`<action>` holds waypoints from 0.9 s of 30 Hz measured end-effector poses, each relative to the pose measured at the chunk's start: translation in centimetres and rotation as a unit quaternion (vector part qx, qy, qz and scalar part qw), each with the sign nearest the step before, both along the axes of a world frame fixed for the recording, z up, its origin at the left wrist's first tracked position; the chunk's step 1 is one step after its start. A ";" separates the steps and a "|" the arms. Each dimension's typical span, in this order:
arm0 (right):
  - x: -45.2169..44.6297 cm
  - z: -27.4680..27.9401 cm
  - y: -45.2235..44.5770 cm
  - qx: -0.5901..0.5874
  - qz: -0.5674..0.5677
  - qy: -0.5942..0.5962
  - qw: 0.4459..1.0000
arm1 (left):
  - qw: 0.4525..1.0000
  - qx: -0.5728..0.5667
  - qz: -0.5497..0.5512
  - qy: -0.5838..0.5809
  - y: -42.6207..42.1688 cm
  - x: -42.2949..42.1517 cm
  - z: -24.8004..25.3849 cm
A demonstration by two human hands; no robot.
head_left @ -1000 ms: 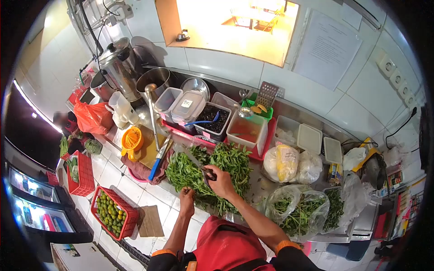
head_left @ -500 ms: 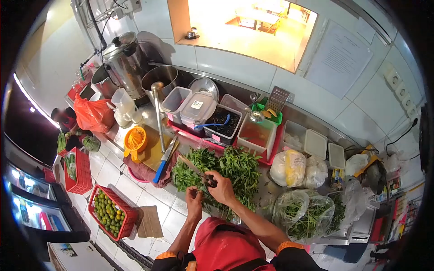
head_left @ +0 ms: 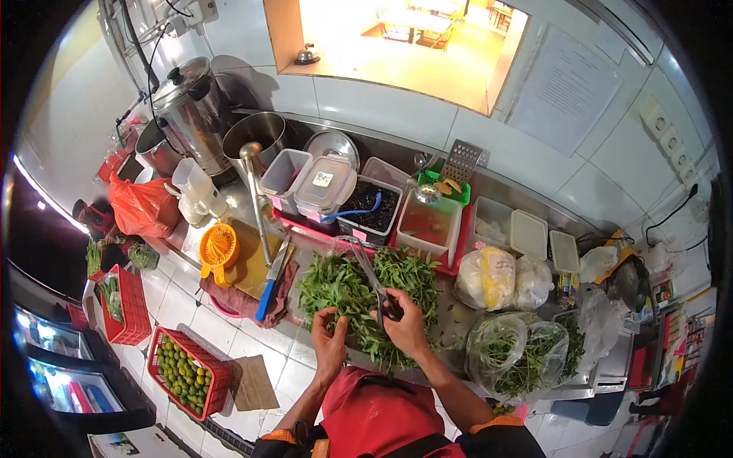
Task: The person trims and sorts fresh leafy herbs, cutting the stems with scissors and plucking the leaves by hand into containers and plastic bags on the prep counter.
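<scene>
My right hand [head_left: 406,324] grips a pair of scissors [head_left: 372,276] by the dark handles, its long metal blades pointing away over the greens. A wide heap of leafy greens [head_left: 328,282] lies on the metal counter in front of me. At the heap's near left edge is my left hand [head_left: 329,347], thumb and fingers curled in; anything between them is too small to make out. A blue-handled knife [head_left: 270,288] rests left of the greens, partly on a yellow cutting board [head_left: 248,263] and a brownish cloth [head_left: 284,294].
An orange citrus juicer [head_left: 219,246] stands on the board. Behind the greens, a red tray [head_left: 317,224] bears plastic containers. To the right are filled plastic bags [head_left: 485,278] and a clear bag of greens [head_left: 519,355]. A red crate of small green citrus fruit [head_left: 183,374] sits lower left.
My right hand has moved right, and the scissors have swung from pointing left to pointing away from me. My left hand's fingers have parted slightly. The view has shifted a little.
</scene>
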State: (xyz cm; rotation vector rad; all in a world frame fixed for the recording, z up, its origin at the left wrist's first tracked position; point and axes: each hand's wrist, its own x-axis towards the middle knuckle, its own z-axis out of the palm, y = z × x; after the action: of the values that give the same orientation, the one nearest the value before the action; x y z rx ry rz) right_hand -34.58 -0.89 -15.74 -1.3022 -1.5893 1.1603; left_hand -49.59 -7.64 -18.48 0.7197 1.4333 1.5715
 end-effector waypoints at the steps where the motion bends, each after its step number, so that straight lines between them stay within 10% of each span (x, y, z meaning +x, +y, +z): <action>1: -0.1 0.2 -0.2 -0.002 -0.004 0.019 1.000 | 1.000 0.007 0.005 -0.007 0.3 0.1 1.9; 9: 0.6 -1.0 -0.5 -0.008 0.009 0.063 0.998 | 0.988 0.118 0.064 0.081 0.6 -1.0 3.2; 19: 2.7 1.1 -1.1 -0.026 -0.050 0.153 0.987 | 0.985 0.118 -0.122 -0.034 2.8 -1.2 2.9; 23: 4.5 1.5 -1.9 -0.015 -0.092 0.126 0.988 | 0.963 0.018 -0.206 0.175 3.8 -1.8 1.5; 25: 5.6 1.3 -2.8 -0.032 -0.108 0.119 0.986 | 0.834 0.078 -0.139 0.528 4.1 -2.1 0.0; 27: 6.5 1.6 -3.2 -0.062 -0.117 0.133 0.982 | 0.852 0.075 -0.168 0.490 3.7 -2.6 0.9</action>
State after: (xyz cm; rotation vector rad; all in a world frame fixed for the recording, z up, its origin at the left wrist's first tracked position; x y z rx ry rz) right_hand -28.08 -4.14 -14.18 -1.3115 -1.1540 1.2415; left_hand -52.20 -3.90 -17.55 1.9442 1.7216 1.0396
